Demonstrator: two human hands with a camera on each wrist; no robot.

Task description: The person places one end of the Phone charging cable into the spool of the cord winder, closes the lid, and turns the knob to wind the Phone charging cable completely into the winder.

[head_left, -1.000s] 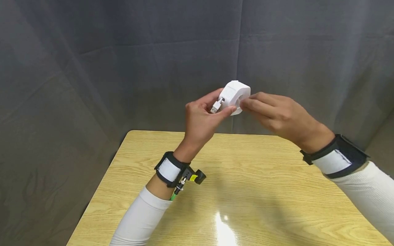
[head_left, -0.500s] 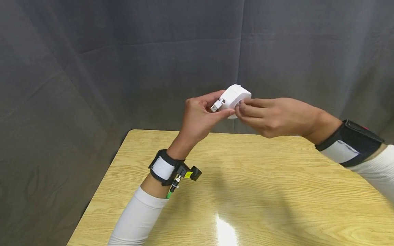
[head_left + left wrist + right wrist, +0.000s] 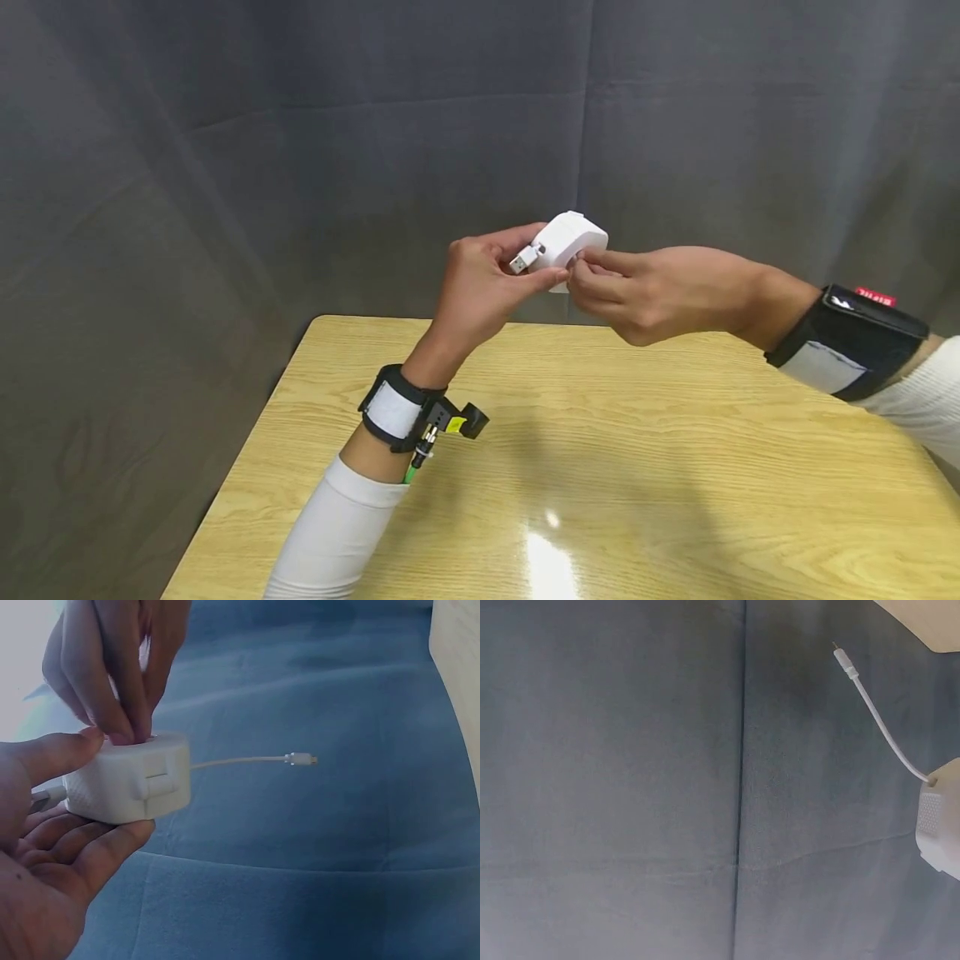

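White plastic retractable cable reel (image 3: 567, 243) is held in mid-air above the wooden desk (image 3: 600, 467), well clear of it; left hand (image 3: 483, 287) cups it, thumb and fingers curled round the body; right hand (image 3: 645, 292) pinches at its top face w/ fingertips (image 3: 124, 731). Risks: thin cable (image 3: 240, 760) w/ micro plug (image 3: 300, 759) hangs free, may snag or whip back if released; USB-A plug (image 3: 522, 262) protrudes; a loose grip may drop the reel onto the desk.
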